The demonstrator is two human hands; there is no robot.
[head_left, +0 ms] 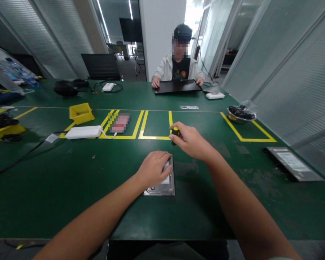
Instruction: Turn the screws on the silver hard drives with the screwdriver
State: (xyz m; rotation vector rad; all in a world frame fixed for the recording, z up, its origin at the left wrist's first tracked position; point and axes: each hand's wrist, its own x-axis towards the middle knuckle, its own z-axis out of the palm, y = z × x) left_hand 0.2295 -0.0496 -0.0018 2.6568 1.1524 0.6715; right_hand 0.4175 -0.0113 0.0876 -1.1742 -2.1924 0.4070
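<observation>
A silver hard drive (pixel 166 186) lies flat on the green table in front of me. My left hand (pixel 155 169) grips it from above, fingers across its far part and thumb on its right side, so much of its label is hidden. In my right hand (pixel 188 139) is a screwdriver (pixel 175 134) with a black and yellow handle, held upright. Its thin shaft points down at the drive's far right corner. Whether the tip sits in a screw is too small to tell.
Another hard drive (pixel 295 164) lies at the right. A metal bowl of black parts (pixel 241 115), a yellow bin (pixel 81 113) and a white power strip (pixel 83 132) stand farther back. Across the table a person (pixel 166 68) holds a black panel (pixel 178 87).
</observation>
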